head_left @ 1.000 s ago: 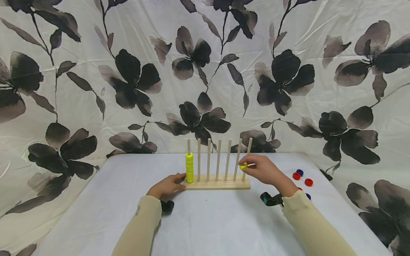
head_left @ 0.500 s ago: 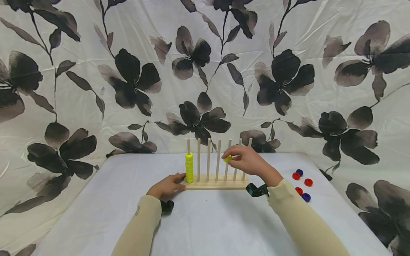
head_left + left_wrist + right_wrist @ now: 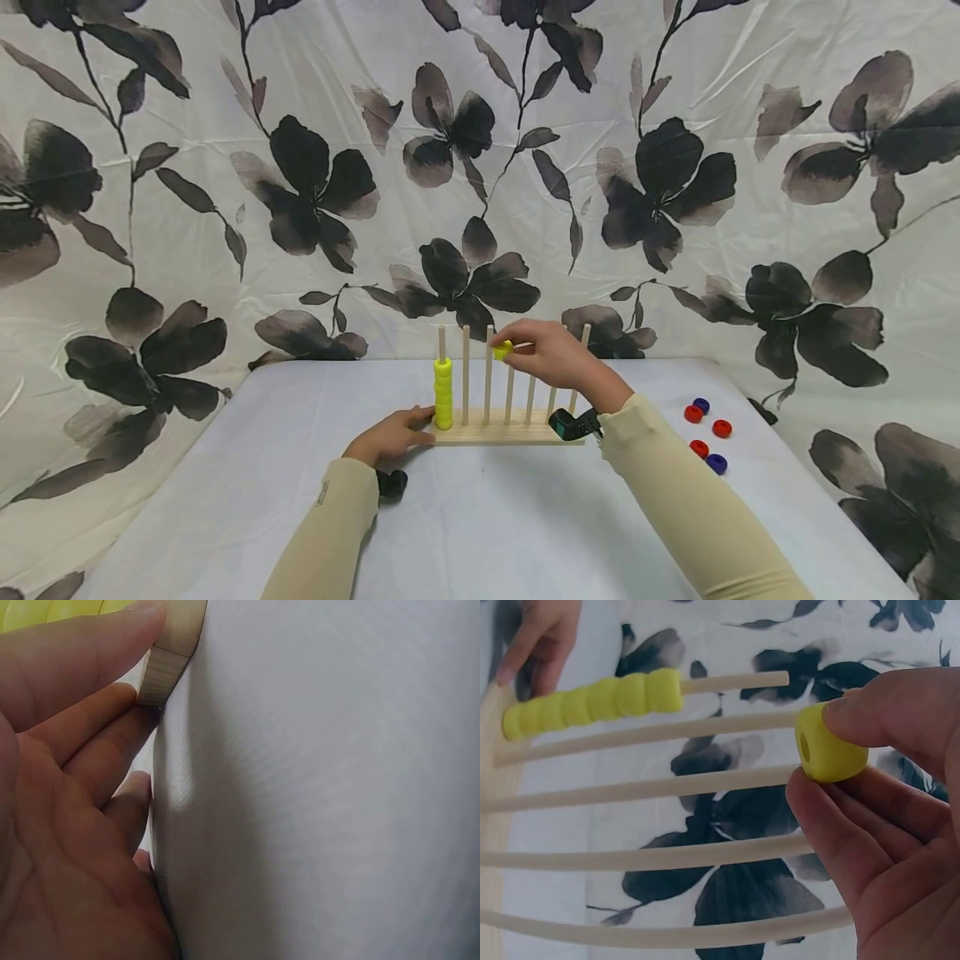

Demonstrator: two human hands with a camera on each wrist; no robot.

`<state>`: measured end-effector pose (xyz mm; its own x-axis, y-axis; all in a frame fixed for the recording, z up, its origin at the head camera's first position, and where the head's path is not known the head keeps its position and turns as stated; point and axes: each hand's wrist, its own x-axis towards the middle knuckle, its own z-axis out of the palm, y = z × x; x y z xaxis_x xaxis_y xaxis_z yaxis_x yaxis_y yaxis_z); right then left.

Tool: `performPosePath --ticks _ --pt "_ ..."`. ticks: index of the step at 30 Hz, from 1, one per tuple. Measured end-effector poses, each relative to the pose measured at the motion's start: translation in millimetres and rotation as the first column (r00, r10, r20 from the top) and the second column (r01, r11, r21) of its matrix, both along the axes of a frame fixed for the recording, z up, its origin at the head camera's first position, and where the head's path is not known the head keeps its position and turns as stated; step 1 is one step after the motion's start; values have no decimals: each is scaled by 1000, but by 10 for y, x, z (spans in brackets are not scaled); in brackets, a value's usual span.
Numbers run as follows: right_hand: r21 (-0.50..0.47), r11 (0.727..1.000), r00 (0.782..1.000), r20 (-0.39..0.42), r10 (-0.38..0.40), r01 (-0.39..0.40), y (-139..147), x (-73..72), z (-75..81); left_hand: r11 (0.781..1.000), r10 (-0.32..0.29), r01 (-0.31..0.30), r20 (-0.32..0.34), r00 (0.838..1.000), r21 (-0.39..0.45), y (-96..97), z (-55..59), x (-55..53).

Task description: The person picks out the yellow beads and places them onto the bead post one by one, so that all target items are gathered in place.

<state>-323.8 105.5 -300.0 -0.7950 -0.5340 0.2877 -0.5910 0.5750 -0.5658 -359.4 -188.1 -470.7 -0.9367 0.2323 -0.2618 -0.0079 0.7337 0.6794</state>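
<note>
A wooden peg stand (image 3: 495, 432) with a row of upright pegs is on the white table. Its leftmost peg carries a stack of yellow beads (image 3: 443, 396), with bare wood above them. My right hand (image 3: 553, 357) pinches one yellow bead (image 3: 834, 754) between thumb and fingers, up near the peg tops; the bead's hole shows in the right wrist view. At the stand's left end, my left hand (image 3: 386, 434) grips the base, thumb against one face and fingers on the other side, as the wooden end (image 3: 166, 667) in the left wrist view shows.
To the right on the table lie several loose beads, among them a red bead (image 3: 722, 428) and a blue bead (image 3: 716, 463). A cloth with dark printed flowers (image 3: 465, 275) hangs behind the table. Both wrists carry small black cameras.
My right hand has carried the yellow bead left and upward, from the rightmost peg to near the middle pegs. The left hand and the stand have stayed in place.
</note>
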Motion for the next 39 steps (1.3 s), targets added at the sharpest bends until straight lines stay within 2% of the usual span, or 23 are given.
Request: performPosePath --ticks 6,16,23,32,39 --pt "-15 1000 1000 -15 8 -8 -91 -51 57 1000 2 -3 -3 1000 -13 -8 26 37" --pt "-74 997 999 -27 25 -27 -248 -147 127 1000 -8 8 -15 1000 -8 -39 10 31" --pt "-62 998 999 -34 7 -9 -400 -189 217 1000 -15 14 -17 1000 -20 -27 48 31" --pt "-80 997 1000 11 5 -4 -565 -267 171 1000 -16 16 -11 1000 -6 -24 34 42" --pt "-79 997 1000 6 -14 14 -662 -295 187 1000 -5 5 -16 1000 -13 -30 44 50"
